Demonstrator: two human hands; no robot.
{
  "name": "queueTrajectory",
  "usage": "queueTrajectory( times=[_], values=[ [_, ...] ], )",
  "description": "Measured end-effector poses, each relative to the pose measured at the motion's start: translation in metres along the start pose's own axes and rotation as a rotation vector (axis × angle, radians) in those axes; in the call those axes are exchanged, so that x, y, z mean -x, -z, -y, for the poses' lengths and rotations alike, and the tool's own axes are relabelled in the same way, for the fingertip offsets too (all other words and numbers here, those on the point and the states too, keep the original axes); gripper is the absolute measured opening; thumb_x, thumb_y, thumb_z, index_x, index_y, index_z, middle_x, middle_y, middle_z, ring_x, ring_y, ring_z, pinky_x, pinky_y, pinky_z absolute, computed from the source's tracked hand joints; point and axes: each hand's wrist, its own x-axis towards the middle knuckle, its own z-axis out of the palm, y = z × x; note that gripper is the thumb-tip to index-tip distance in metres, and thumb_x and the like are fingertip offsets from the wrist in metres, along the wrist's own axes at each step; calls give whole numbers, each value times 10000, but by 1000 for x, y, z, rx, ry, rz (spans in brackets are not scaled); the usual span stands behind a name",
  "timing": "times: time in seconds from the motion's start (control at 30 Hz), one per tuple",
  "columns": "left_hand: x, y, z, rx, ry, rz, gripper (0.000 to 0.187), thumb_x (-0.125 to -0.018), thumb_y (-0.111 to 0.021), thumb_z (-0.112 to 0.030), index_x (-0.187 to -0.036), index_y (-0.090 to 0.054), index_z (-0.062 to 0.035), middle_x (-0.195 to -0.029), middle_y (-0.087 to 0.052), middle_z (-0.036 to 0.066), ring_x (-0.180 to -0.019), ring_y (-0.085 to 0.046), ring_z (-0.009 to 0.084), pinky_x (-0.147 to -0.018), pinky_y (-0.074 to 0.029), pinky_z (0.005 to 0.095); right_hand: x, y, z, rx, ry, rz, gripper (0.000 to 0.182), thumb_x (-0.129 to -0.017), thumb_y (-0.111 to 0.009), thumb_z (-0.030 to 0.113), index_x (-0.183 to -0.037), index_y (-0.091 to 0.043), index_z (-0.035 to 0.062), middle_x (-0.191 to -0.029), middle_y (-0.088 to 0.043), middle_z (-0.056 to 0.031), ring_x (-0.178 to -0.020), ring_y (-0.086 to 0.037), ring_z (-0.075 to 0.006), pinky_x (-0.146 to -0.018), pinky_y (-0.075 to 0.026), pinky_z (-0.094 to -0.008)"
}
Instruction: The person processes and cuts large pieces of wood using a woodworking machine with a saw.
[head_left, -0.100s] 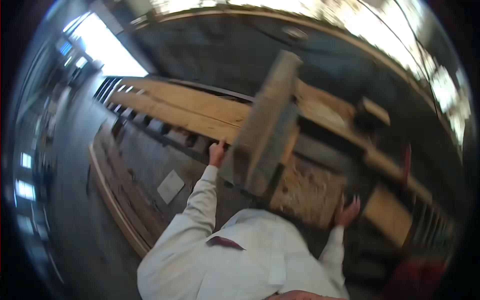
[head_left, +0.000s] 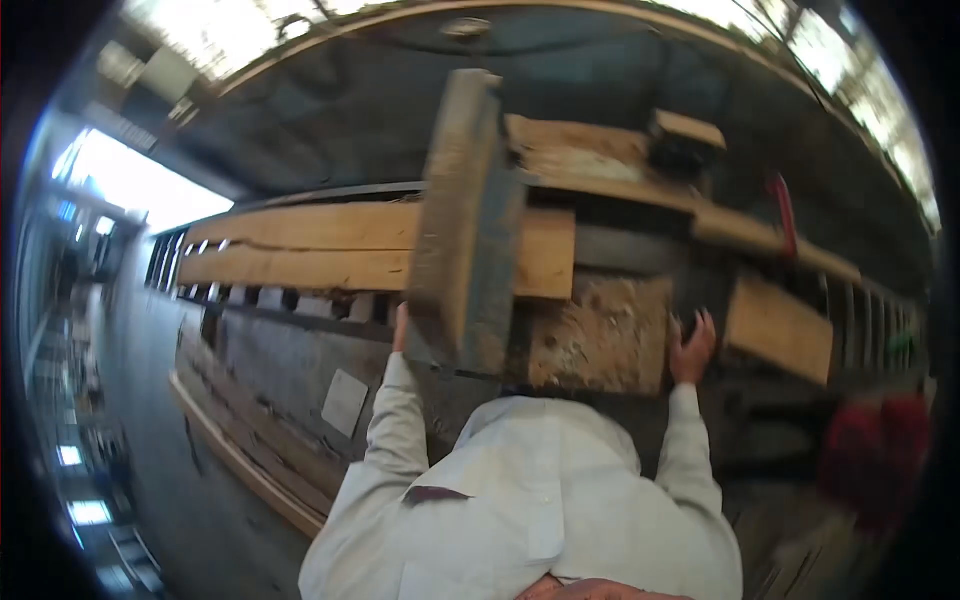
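A long wooden plank (head_left: 300, 268) with a dark crack along it passes beneath a tall machine housing (head_left: 455, 230). Its square end shows on the right side of the housing. My left hand (head_left: 401, 330) is at the plank's near edge, close to the housing; its fingers are largely hidden, so their grip cannot be made out. On the other side, my right hand (head_left: 693, 348) is raised with fingers apart and holds nothing. It is beside a worn wooden board (head_left: 605, 335) strewn with chips, and a short timber block (head_left: 780, 330) lies to its right.
Rollers (head_left: 165, 262) carry the plank's far left end. A red handle (head_left: 783, 215) stands at the back right, near a small wood-topped block (head_left: 690, 130). Long timbers (head_left: 250, 450) lie at lower left, by a pale sheet (head_left: 345, 402). Something red (head_left: 875, 450), blurred, is at lower right.
My view has turned, so the plank and machine appear more level and farther left. My left fingers, visible on the plank edge before, are now mostly out of sight. The right hand stays open.
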Motion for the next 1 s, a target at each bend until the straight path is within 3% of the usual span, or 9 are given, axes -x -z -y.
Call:
queueTrajectory(
  times=[0.03, 0.13, 0.23, 0.4, 0.43, 0.53, 0.57, 0.63, 1.0],
  values=[
    [-28, 15, -41, 185, -104, -54, 536, -908, -554, -583, -1049, -632, -72, -924, -687, 106, -789, -614, 214, -690, -515, 431, -73, -69, 40, -163, -13, -112, 581, -929, -581, 465, -1307, -510, 30, -1417, -470, -154, -1335, -402, -340, -1123, -297, -450],
    [-36, 30, -106, 935, -39, 89, 516, -905, -583, -564, -1060, -621, -74, -944, -685, 99, -810, -628, 234, -691, -523, 422, -67, -32, -19, -73, -59, -41, 630, -921, -573, 504, -1348, -472, 52, -1455, -425, -136, -1369, -350, -335, -1145, -260, -464],
    [-35, 62, -134, 1328, 89, 201, 499, -901, -613, -545, -1072, -611, -76, -963, -683, 93, -830, -643, 254, -692, -532, 413, -85, -31, -32, -67, -91, -50, 670, -920, -542, 559, -1368, -457, 69, -1468, -407, -127, -1388, -327, -327, -1159, -246, -466],
    [-74, 107, -120, 1098, 125, 94, 491, -881, -662, -526, -1082, -598, -83, -962, -693, 68, -708, -663, 204, -567, -533, 329, -86, -24, -16, -82, -175, -5, 731, -904, -512, 630, -1376, -451, 75, -1482, -386, -115, -1405, -304, -310, -1178, -224, -465],
    [-79, 103, -119, 1218, 3, 98, 516, -865, -677, -537, -1079, -628, -71, -897, -704, 67, -537, -610, 147, -426, -460, 278, -86, -26, -17, -94, -172, -8, 744, -898, -509, 644, -1377, -451, 77, -1485, -380, -114, -1410, -298, -303, -1181, -221, -465],
    [-92, 93, -118, 1161, 140, -107, 449, -873, -681, -514, -976, -654, -77, -760, -678, 44, -438, -537, 144, -352, -389, 276, -85, -28, -19, -58, -156, -15, 784, -882, -486, 689, -1381, -450, 85, -1498, -363, -109, -1430, -266, -281, -1193, -199, -460],
    [-80, 95, -116, 1071, 70, -100, 368, -889, -687, -445, -927, -671, -79, -721, -662, 35, -415, -513, 140, -329, -345, 292, -86, -27, -19, -33, -146, -13, 798, -877, -476, 704, -1383, -449, 88, -1503, -357, -108, -1438, -253, -274, -1197, -190, -458],
    [-85, 86, -105, 948, -96, -87, 356, -897, -678, -427, -947, -669, -74, -739, -662, 35, -459, -528, 138, -368, -364, 287, -86, -27, -16, -32, -153, -2, 826, -866, -450, 735, -1387, -448, 95, -1513, -345, -104, -1449, -230, -265, -1204, -165, -451],
    [-6, 13, -108, 466, -377, 131, 318, -935, -619, -352, -1030, -650, -51, -890, -670, 61, -723, -584, 209, -567, -445, 332, -98, -36, -15, -74, -188, 21, 877, -835, -422, 792, -1372, -470, 100, -1532, -327, -92, -1458, -212, -249, -1217, -100, -449]
  ],
)
